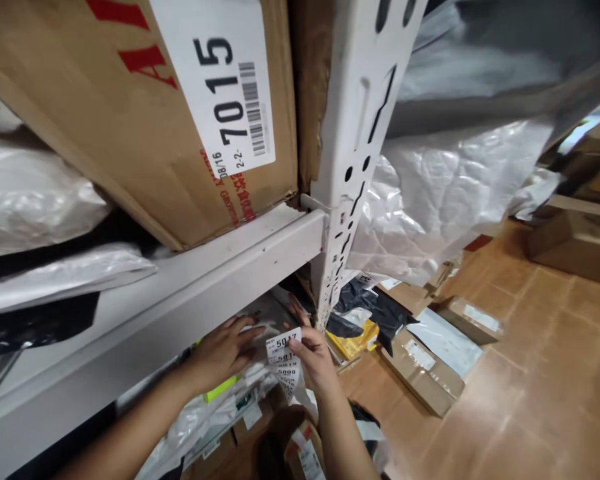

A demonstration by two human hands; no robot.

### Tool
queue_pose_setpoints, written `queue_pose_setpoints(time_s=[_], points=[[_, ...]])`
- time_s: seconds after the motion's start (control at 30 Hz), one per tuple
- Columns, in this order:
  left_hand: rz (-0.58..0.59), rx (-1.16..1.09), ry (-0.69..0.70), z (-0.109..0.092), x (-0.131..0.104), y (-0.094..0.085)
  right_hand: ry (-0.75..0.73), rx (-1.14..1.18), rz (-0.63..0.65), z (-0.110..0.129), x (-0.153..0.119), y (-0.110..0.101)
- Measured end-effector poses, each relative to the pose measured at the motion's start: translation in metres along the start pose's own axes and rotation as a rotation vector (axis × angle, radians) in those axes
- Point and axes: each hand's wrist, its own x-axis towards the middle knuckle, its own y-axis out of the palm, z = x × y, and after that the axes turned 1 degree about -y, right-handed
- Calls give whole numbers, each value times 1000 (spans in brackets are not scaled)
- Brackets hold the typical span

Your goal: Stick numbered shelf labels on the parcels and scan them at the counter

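A strip of white number labels (283, 363), printed with numbers such as 5017 and 5009, hangs from my right hand (316, 357). The thumb presses on its top label, and the other fingers are partly hidden behind it. My left hand (225, 348) is open, fingers spread, over a pale plastic-wrapped parcel (265, 310) on the lower shelf level. Whether it touches the plastic is hard to tell. Close below that hand shows a bright yellow-green item (221, 388).
A white metal shelf beam (180, 313) and slotted upright (350, 153) stand close above and beside my hands. A carton (145, 133) labelled 7015 sits on the upper shelf. Cartons (420, 373), a yellow packet (355, 341) and black bags (375, 307) lie on the wooden floor (535, 373).
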Motion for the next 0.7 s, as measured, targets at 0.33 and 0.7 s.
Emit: queue_pose_setpoints(time_s=[0.33,0.7], points=[[-32,55,26,0,-7,7,8,-132,-16,-3,0,-5],[-125,-390,-111,10,-6,17,234,-19,-85,0,-1,10]])
